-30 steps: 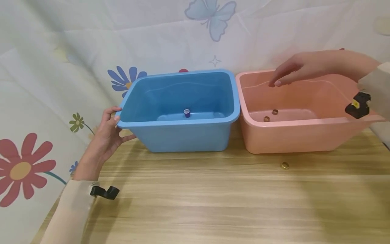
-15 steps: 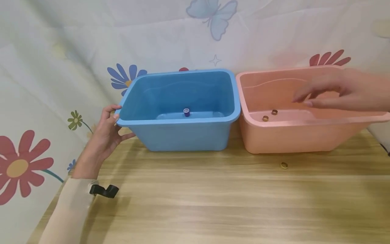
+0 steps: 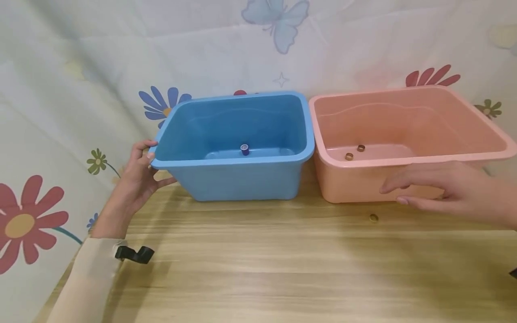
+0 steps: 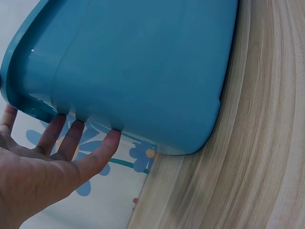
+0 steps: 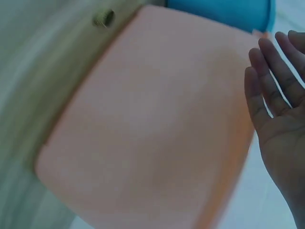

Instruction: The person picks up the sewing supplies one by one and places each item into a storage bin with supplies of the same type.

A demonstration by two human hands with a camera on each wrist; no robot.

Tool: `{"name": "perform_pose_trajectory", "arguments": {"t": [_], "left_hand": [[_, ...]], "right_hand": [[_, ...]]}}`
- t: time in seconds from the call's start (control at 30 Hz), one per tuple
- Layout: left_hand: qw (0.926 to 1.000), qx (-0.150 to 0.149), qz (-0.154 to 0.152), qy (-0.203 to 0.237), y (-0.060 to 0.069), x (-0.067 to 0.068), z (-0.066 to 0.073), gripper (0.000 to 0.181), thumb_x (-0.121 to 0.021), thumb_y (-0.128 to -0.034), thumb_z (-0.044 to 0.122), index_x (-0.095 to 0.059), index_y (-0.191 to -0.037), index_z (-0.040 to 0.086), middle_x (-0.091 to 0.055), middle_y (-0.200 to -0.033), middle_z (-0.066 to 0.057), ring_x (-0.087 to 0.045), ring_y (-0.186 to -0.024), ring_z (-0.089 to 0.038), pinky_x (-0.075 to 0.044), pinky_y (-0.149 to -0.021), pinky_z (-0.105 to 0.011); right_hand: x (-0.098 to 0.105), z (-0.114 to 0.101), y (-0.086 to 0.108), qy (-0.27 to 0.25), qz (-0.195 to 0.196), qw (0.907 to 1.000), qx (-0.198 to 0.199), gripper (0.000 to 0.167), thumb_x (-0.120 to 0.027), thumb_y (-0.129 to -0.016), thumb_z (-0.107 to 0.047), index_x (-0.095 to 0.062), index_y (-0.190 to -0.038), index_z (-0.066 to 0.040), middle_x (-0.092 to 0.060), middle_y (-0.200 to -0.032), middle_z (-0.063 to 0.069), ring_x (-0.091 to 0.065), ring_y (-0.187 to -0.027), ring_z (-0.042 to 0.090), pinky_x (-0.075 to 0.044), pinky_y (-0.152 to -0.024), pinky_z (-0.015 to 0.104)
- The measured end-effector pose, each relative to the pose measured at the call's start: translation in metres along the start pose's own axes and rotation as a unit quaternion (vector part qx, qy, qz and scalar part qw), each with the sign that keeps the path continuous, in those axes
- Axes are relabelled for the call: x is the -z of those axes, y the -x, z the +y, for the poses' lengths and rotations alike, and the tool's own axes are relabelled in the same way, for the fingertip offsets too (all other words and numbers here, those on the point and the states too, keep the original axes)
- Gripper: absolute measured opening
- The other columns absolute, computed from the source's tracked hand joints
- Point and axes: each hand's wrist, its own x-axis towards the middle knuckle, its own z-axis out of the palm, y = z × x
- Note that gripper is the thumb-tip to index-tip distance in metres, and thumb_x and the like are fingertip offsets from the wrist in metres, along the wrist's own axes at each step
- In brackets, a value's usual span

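Observation:
My left hand (image 3: 139, 175) touches the left rim of a blue plastic bin (image 3: 230, 179); in the left wrist view its fairly straight fingers (image 4: 71, 138) rest against the outer wall. Inside that bin stands a small purple cylinder (image 3: 244, 150) with a pale top. My right hand (image 3: 448, 190), fingers extended and apparently holding nothing, hovers before the front wall of a pink bin (image 3: 355, 181). Below and left of its fingertips, a small gold-coloured ring (image 3: 373, 218) lies on the table. Two similar rings, a nearer one (image 3: 349, 156) and a farther one (image 3: 361, 148), lie in the pink bin.
Both bins stand side by side at the back of a wood-grain table (image 3: 258, 260), their rims nearly touching. Behind them hangs a white cloth (image 3: 347, 49) printed with flowers and a butterfly; it also covers the left side.
My right hand has come down from above the pink bin's interior to in front of its wall, near the ring on the table. My left hand has stayed at the blue bin's rim.

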Motion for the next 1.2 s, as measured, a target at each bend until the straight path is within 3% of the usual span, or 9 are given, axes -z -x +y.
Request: {"name": "perform_pose_trajectory", "arguments": {"t": [0.2, 0.43, 0.53, 0.77, 0.93, 1.03, 1.2], "left_hand": [[1.0000, -0.002, 0.005, -0.008, -0.001, -0.002, -0.002, 0.028, -0.050, -0.1040, 0.023, -0.039, -0.129, 0.031, -0.027, -0.154, -0.003, -0.032, -0.138, -0.032, -0.059, -0.083, -0.047], [0.9999, 0.000, 0.011, -0.007, -0.003, -0.003, -0.001, 0.027, -0.050, -0.1032, 0.024, -0.040, -0.128, 0.030, -0.027, -0.154, -0.003, -0.032, -0.138, -0.032, -0.059, -0.083, -0.047], [0.9999, 0.002, 0.013, -0.004, -0.003, -0.004, -0.001, 0.027, -0.051, -0.1029, 0.023, -0.040, -0.127, 0.030, -0.028, -0.154, -0.003, -0.033, -0.137, -0.031, -0.059, -0.083, -0.048], [0.9999, -0.004, 0.009, 0.002, 0.000, -0.001, -0.003, 0.026, -0.049, -0.1039, 0.023, -0.041, -0.128, 0.030, -0.029, -0.153, -0.003, -0.034, -0.137, -0.031, -0.059, -0.083, -0.048], [1.0000, -0.004, 0.008, 0.004, 0.001, -0.001, -0.003, 0.027, -0.050, -0.1037, 0.023, -0.041, -0.128, 0.030, -0.028, -0.154, -0.003, -0.034, -0.137, -0.031, -0.059, -0.083, -0.048], [0.9999, -0.005, 0.009, 0.002, 0.000, -0.002, -0.004, 0.028, -0.050, -0.1032, 0.024, -0.041, -0.128, 0.030, -0.027, -0.155, -0.003, -0.033, -0.138, -0.031, -0.059, -0.083, -0.048], [0.9999, -0.007, 0.009, 0.002, -0.001, -0.001, -0.005, 0.027, -0.050, -0.1031, 0.024, -0.041, -0.128, 0.030, -0.027, -0.155, -0.003, -0.032, -0.138, -0.032, -0.059, -0.083, -0.048]], "right_hand": [[-0.033, 0.000, 0.014, 0.007, 0.021, 0.9987, -0.045, 0.062, -0.086, -0.071, 0.003, -0.068, -0.118, -0.034, -0.067, -0.110, -0.024, -0.062, -0.092, -0.007, -0.048, -0.076, 0.009], [-0.067, 0.011, 0.029, -0.018, 0.037, 0.9960, -0.080, 0.050, -0.087, -0.073, -0.001, -0.072, -0.114, -0.026, -0.073, -0.106, -0.012, -0.069, -0.085, 0.001, -0.051, -0.075, 0.011], [-0.079, 0.014, 0.034, -0.006, 0.039, 0.9955, -0.086, 0.043, -0.089, -0.073, -0.006, -0.074, -0.110, -0.021, -0.074, -0.103, -0.009, -0.070, -0.083, 0.004, -0.052, -0.073, 0.012], [-0.091, 0.022, 0.042, 0.090, 0.060, 0.9884, -0.107, 0.035, -0.091, -0.071, -0.018, -0.077, -0.104, -0.019, -0.075, -0.100, -0.005, -0.070, -0.085, 0.016, -0.055, -0.074, 0.026], [-0.097, 0.025, 0.045, 0.082, 0.057, 0.9876, -0.121, 0.039, -0.092, -0.067, -0.016, -0.079, -0.104, -0.018, -0.075, -0.105, 0.000, -0.070, -0.094, 0.023, -0.053, -0.081, 0.037], [-0.102, 0.026, 0.046, 0.073, 0.057, 0.9881, -0.123, 0.041, -0.092, -0.065, -0.015, -0.080, -0.104, -0.020, -0.076, -0.107, 0.000, -0.069, -0.097, 0.025, -0.051, -0.085, 0.035], [-0.110, 0.024, 0.049, 0.078, 0.057, 0.9822, -0.161, 0.036, -0.093, -0.066, -0.015, -0.080, -0.099, -0.021, -0.077, -0.096, -0.005, -0.071, -0.087, 0.016, -0.054, -0.074, 0.025]]}}
